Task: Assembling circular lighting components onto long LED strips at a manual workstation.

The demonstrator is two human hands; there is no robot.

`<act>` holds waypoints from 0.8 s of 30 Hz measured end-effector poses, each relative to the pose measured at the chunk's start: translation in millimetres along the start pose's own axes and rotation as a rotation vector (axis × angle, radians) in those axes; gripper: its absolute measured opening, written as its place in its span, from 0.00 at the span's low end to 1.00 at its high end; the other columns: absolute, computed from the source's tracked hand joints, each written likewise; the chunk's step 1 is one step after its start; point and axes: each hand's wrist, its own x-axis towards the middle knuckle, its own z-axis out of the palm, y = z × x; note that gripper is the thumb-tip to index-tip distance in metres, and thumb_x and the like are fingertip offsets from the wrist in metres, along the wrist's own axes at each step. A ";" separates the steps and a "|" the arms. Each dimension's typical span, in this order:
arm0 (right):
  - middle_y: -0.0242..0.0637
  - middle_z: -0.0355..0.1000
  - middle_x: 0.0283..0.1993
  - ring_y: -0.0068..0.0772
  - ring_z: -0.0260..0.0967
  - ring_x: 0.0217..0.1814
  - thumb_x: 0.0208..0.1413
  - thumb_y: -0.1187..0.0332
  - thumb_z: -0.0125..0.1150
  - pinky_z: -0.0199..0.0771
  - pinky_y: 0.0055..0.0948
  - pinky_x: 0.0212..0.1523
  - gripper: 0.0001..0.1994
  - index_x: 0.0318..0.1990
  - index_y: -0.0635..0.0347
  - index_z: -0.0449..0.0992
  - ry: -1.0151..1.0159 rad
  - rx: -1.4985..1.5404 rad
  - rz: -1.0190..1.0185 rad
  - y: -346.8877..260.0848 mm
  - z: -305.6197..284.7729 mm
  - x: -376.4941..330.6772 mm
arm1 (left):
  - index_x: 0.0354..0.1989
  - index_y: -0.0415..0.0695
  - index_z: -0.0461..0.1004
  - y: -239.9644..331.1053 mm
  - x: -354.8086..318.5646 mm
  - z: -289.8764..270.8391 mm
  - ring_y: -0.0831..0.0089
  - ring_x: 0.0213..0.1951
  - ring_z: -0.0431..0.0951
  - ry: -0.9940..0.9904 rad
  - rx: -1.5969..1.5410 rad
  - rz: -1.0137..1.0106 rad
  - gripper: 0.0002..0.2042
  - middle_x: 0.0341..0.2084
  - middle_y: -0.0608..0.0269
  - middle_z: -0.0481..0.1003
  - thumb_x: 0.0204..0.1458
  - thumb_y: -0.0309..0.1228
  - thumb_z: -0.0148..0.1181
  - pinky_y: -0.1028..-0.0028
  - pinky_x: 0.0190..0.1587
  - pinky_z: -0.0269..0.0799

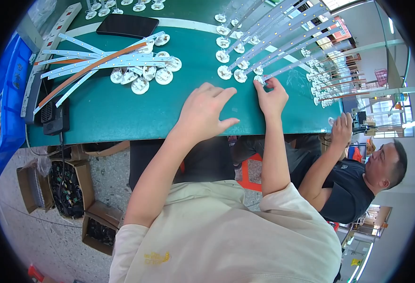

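Observation:
My right hand (272,98) pinches the small white round base (259,80) of an upright LED strip (301,56), at the near edge of a standing group. Above the green tabletop, my left hand (205,111) is open and empty, thumb and fingers apart. Beside the held piece stand several more LED strips (268,40) on white round bases (224,72). To the left lies a loose pile of LED strips (122,60) with white discs at their right ends. Two orange-brown strips lie among them, one across the top (87,70).
A black phone (127,25) rests behind the pile. At the left are a power strip (52,56), black adapter (55,117) and blue bin (9,101). A co-worker (349,184) sits at right, near another strip group (330,87). Cardboard boxes (78,188) stand on the floor.

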 end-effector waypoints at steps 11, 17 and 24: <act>0.40 0.83 0.39 0.32 0.81 0.42 0.45 0.58 0.78 0.78 0.32 0.46 0.21 0.44 0.60 0.83 0.030 0.093 0.087 -3.8 2.8 -2.0 | 0.52 0.47 0.75 -1.6 0.2 3.7 0.57 0.44 0.77 0.044 0.003 0.031 0.30 0.36 0.59 0.79 0.38 0.39 0.78 0.61 0.48 0.75; 0.40 0.83 0.41 0.32 0.80 0.43 0.46 0.58 0.79 0.77 0.32 0.48 0.23 0.46 0.62 0.83 0.055 0.108 0.060 0.7 2.2 -5.7 | 0.54 0.44 0.76 0.6 0.5 1.1 0.57 0.46 0.77 0.004 -0.013 -0.004 0.31 0.41 0.56 0.80 0.39 0.39 0.77 0.62 0.51 0.74; 0.36 0.80 0.33 0.22 0.77 0.33 0.51 0.74 0.74 0.75 0.23 0.32 0.10 0.40 0.65 0.82 0.188 0.174 -0.041 -14.5 -27.7 -47.4 | 0.53 0.44 0.76 -0.6 -2.6 -1.9 0.56 0.46 0.77 0.026 0.011 -0.021 0.30 0.42 0.56 0.80 0.39 0.38 0.77 0.61 0.51 0.74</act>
